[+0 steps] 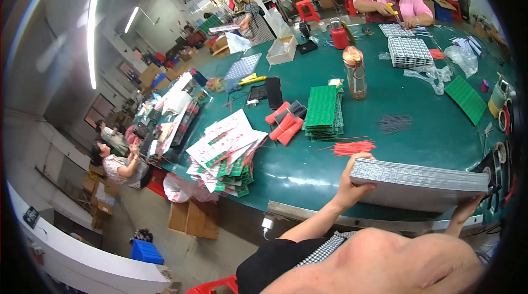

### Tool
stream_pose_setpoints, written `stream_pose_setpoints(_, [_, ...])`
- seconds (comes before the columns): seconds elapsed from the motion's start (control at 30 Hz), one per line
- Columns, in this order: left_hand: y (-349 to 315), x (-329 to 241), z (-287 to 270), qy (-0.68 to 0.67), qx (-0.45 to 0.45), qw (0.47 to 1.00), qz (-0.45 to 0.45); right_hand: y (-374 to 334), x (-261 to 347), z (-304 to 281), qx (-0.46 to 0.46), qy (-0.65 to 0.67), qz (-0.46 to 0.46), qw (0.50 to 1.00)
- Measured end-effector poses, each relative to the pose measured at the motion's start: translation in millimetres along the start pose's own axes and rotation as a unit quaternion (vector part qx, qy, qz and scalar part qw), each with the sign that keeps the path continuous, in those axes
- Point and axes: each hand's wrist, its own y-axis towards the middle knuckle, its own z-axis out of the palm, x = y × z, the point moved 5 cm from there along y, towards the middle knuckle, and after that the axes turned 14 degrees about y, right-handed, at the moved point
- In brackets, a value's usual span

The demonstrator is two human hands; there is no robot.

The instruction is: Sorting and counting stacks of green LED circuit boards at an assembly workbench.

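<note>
A thick stack of thin grey sheets (pixel 418 177) is held up at the near edge of the table, its layered edge on top and a flat grey face toward me. My left hand (pixel 351 187) grips its left end, thumb on the near face and fingers behind. At the other end, my right hand (pixel 466 209) supports the lower right corner; its fingers are mostly hidden. Just beyond the stack lie a bundle of red wires (pixel 354 147) and a bundle of dark wires (pixel 394 123). Green circuit boards (pixel 320 108) are piled further left.
On the green table (pixel 297 176), white sheets and boards (pixel 228 148) form a messy pile at left. A bottle (pixel 356 74) stands mid-table. Tape rolls and tools (pixel 499 156) crowd the right edge. Across from me, a person in pink (pixel 410 0) works beside grey-white panels (pixel 410 52).
</note>
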Motion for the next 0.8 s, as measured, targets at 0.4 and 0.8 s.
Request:
stream_pose_setpoints(0.4, [5, -48, -11, 0.046, -0.026, 0.996, 0.079, 15, -15, 28, -0.323, -0.406, -0.086, 0.850])
stream_pose_setpoints(0.8, [21, -71, -6, 0.257, -0.086, 0.958, 0.092, 113, -178, 172, 0.284, -0.824, 0.319, 0.373])
